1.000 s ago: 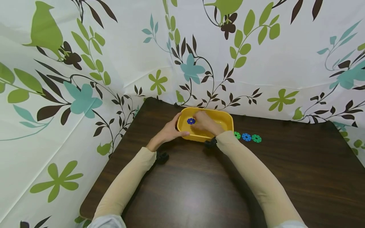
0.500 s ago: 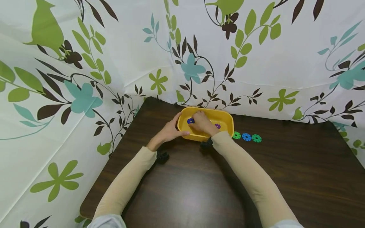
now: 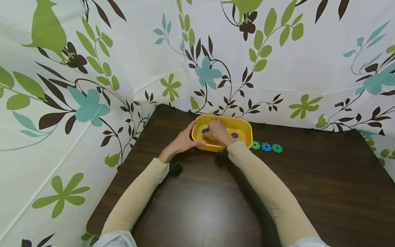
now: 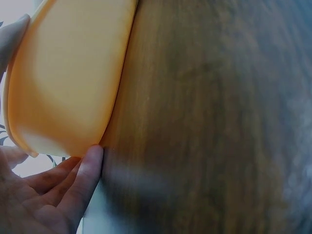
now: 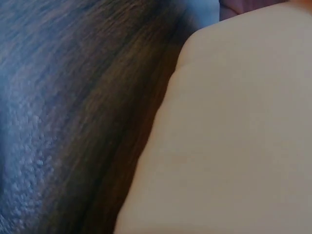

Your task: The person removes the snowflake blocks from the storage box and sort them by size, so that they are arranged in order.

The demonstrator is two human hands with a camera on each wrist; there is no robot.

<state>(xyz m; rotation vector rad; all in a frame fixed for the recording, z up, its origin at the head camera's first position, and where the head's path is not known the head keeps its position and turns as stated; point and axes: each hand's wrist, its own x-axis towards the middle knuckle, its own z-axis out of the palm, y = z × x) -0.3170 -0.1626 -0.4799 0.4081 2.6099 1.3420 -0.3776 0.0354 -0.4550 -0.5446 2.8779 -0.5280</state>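
Patterned white cloth (image 3: pixel 139 44) with green birds and teal flowers is hanging on the left and along the far side, meeting the far edge of a dark wooden surface (image 3: pixel 197 202). On the left, a beige sleeve (image 3: pixel 132 202) is covering one forearm, and a black wrist device (image 3: pixel 176 169) is sitting beside that wrist. The left hand (image 3: pixel 182 141) is gripping the left end of a yellow bin (image 3: pixel 213 148), its thumb lying at the near rim and its fingers bracing the outer wall. Inside, at left, a dark-blue disc (image 3: pixel 204 131) is lying partly behind the right hand (image 3: pixel 217 132), whose fingers are curling downward; its fingertips are hiding, so whether this grip is holding anything cannot be told. The right forearm is blocking part of the near rim. A purple disc (image 3: pixel 235 135) is lying in the bin, right of that hand. Just outside the bin's right end, a bright green disc (image 3: pixel 255 145), a blue disc (image 3: pixel 266 146) and a teal-green disc (image 3: pixel 277 148) are forming a row.

Five discs are showing: two inside, three outside. At left, the surface's edge is slanting toward the near side; between the forearms, dark wood is stretching nearward; right of the row, more wood is running to the right edge.
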